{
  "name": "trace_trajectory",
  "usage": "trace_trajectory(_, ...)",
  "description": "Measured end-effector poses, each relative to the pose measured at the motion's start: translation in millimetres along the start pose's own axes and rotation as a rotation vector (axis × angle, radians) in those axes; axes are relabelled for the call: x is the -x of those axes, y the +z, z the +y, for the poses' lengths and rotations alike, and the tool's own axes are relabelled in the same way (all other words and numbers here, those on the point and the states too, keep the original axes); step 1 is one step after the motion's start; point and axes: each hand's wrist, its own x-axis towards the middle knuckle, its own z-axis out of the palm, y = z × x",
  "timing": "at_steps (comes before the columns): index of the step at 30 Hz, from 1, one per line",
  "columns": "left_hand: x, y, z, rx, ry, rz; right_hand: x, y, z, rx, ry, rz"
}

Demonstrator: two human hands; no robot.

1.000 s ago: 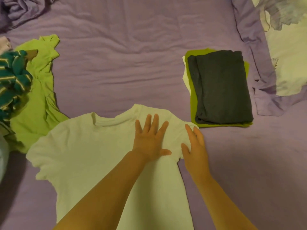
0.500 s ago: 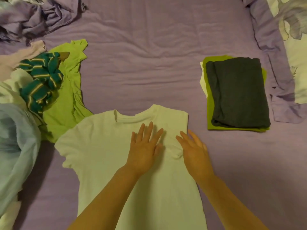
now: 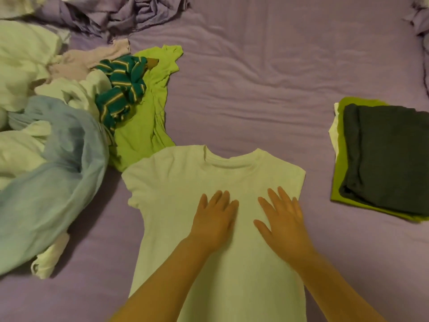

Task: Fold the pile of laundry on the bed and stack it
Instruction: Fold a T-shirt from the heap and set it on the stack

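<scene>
On the white tee (image 3: 185, 194), both hands are laid flat with fingers straight, nothing gripped: left hand (image 3: 214, 220) at mid-chest, right hand (image 3: 284, 219) just beside it. A second ago the right hand was at the tee's right sleeve; that sleeve is now tucked in, leaving a straight right edge. First side fold judged done and being smoothed; left sleeve still out. Unfolded pile (image 3: 58, 117) lies left on the bed (image 3: 255, 77); folded stack (image 3: 383, 159), dark item on top, sits well right.
</scene>
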Motion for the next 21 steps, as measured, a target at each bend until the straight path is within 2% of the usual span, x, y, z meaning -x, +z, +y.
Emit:
trace_trajectory(3, 27, -12, -40, 0.08, -0.103, 0.065, -18, -2, -37, 0.002, -0.101, -0.053)
trace_trajectory(10, 71, -21, -135, 0.204, -0.512, 0.211, -66, -4, -136, 0.039, -0.289, -0.101)
trace_trajectory(14, 65, -23, -169, 0.541, -0.662, 0.33, -104, -5, -185, 0.038, -0.314, -0.076)
trace_trajectory(18, 44, -23, -194, 0.959, -0.715, 0.477, -133, 6, -209, 0.069, -0.264, -0.092)
trace_trajectory(21, 30, -23, -202, 1.048, -0.77, 0.47, -138, 18, -211, 0.153, -0.231, -0.102)
